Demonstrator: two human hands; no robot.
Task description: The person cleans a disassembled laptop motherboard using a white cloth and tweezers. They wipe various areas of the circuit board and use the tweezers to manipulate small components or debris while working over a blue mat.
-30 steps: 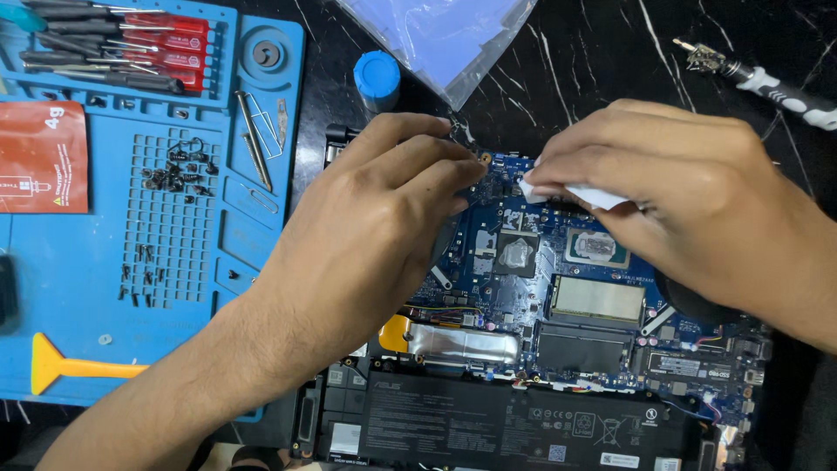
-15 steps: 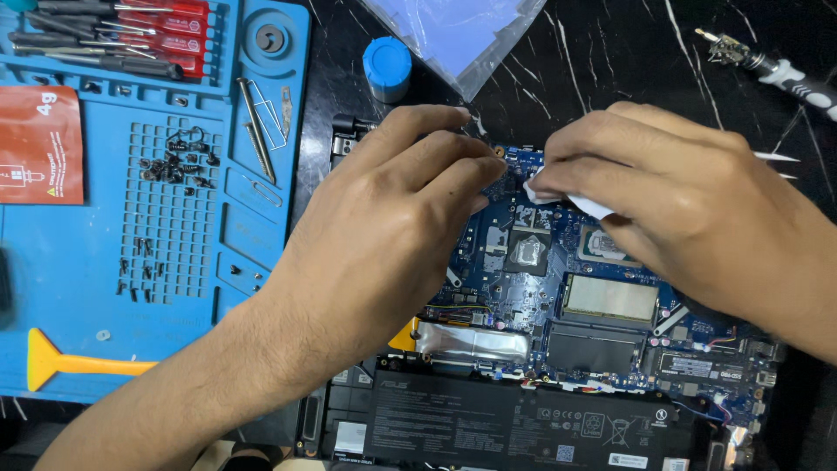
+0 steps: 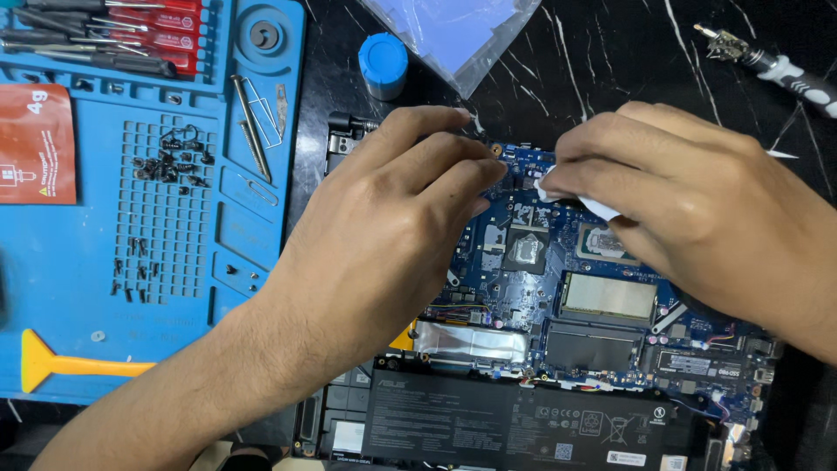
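Change: right hand has slid its small white folded wipe slightly right along the board since a second ago.
Right grip: fingertips pinching the wipe, pressed down.
Left hand: fingers curled, bracing the blue laptop motherboard; grip pinches nothing visible.
Board: exposed, grey chips, on the black marble counter.

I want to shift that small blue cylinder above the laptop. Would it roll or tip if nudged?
The blue cylinder stands upright on the dark marble table, so it probably slides or tips first. Once on its side, its round body would likely roll. It looks small, probably light.
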